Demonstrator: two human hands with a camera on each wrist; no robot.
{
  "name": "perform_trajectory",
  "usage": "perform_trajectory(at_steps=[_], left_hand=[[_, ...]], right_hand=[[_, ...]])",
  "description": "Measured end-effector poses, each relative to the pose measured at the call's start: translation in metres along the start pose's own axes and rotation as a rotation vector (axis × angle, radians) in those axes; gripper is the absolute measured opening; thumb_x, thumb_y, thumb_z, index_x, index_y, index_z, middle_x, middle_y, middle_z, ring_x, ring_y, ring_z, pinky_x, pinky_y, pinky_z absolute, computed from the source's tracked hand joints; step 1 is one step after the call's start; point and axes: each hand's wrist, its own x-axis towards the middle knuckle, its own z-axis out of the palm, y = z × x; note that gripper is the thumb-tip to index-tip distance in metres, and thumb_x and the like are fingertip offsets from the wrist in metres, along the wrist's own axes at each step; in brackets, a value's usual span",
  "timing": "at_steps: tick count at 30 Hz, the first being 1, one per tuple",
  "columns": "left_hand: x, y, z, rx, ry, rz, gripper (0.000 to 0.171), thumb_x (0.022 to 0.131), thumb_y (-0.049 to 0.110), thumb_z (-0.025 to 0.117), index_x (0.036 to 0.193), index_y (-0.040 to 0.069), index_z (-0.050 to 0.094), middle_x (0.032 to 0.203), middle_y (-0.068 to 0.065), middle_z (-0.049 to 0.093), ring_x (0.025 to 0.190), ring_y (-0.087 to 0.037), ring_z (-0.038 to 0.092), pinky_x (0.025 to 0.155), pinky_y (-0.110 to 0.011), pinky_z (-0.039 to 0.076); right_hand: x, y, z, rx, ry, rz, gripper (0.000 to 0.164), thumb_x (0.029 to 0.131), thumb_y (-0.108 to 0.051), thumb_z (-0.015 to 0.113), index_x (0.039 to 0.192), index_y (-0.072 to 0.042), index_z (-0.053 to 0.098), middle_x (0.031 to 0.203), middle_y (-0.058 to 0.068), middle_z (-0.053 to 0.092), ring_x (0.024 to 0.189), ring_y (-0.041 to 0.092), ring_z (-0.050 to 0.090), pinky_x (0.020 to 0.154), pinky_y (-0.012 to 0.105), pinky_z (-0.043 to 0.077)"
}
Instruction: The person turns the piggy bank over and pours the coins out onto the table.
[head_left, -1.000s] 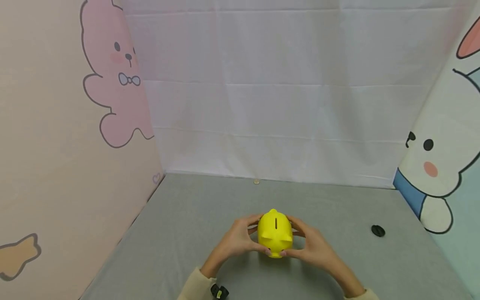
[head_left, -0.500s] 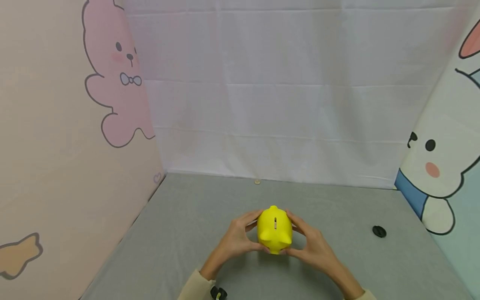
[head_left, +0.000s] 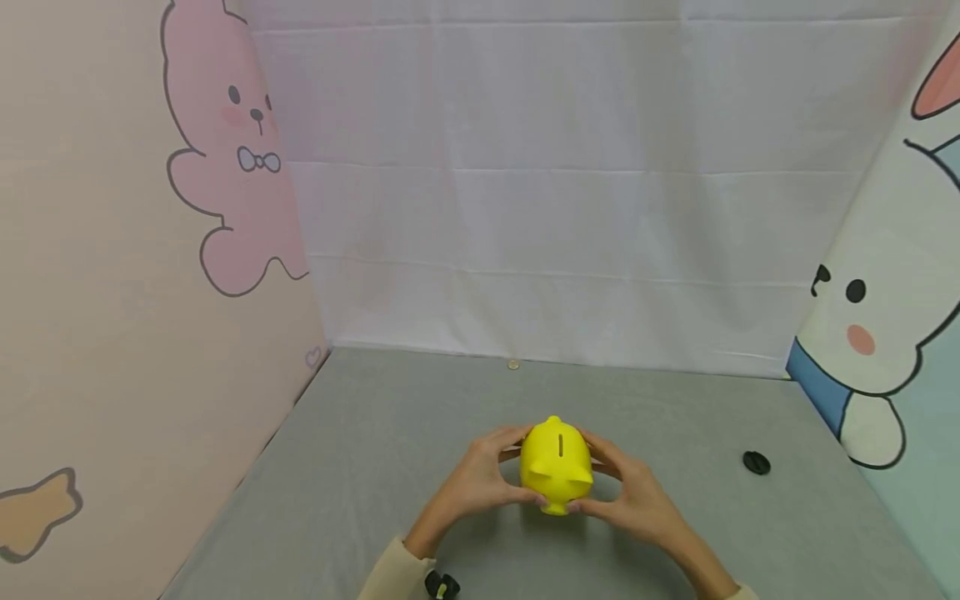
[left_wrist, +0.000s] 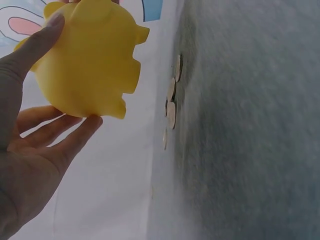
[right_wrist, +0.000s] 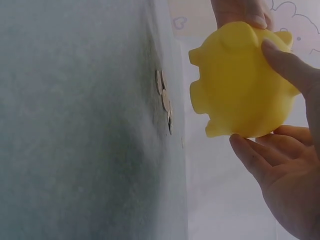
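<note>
A yellow piggy bank (head_left: 557,468) hangs a little above the grey table, its slot facing up and its snout towards me. My left hand (head_left: 477,482) grips its left side, thumb near the snout and fingers round the far end. On the other side my right hand (head_left: 634,493) holds it the same way. Several coins (left_wrist: 172,115) lie on the cloth below the bank in the left wrist view. The right wrist view shows these coins (right_wrist: 165,100) too, below the bank's stubby feet. In the head view the bank and hands hide them.
To the right lies a small black oval piece (head_left: 757,462), perhaps a plug. A single coin (head_left: 513,364) rests by the far edge of the grey tabletop (head_left: 405,400). A white cloth (head_left: 555,208) hangs behind, with cartoon-printed walls at both sides.
Both hands moved the piggy bank slightly up and away, then back down and a little to the right. Something light in its slot half a second ago no longer shows.
</note>
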Motion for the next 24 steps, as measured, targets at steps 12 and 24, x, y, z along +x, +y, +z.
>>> perform_trajectory(at_steps=[12, 24], left_hand=[[0.008, 0.008, 0.005, 0.012, -0.025, -0.044, 0.089, 0.070, 0.049, 0.085, 0.146, 0.025, 0.046, 0.142, 0.004, 0.055, 0.125, -0.018, 0.060, 0.100, -0.035, 0.055], [0.011, 0.007, 0.004, -0.020, -0.026, -0.078, 0.089, 0.067, 0.048, 0.087, 0.145, 0.028, 0.047, 0.140, 0.007, 0.056, 0.124, -0.014, 0.060, 0.100, -0.029, 0.054]], right_hand=[[-0.001, 0.000, -0.009, 0.040, -0.044, 0.144, 0.095, 0.067, -0.045, 0.088, 0.147, -0.020, 0.043, 0.148, 0.007, 0.050, 0.123, 0.029, 0.062, 0.095, 0.034, 0.058], [0.001, -0.001, -0.012, 0.040, -0.045, 0.139, 0.093, 0.069, -0.046, 0.086, 0.147, -0.019, 0.044, 0.148, 0.008, 0.050, 0.121, 0.029, 0.063, 0.094, 0.032, 0.058]])
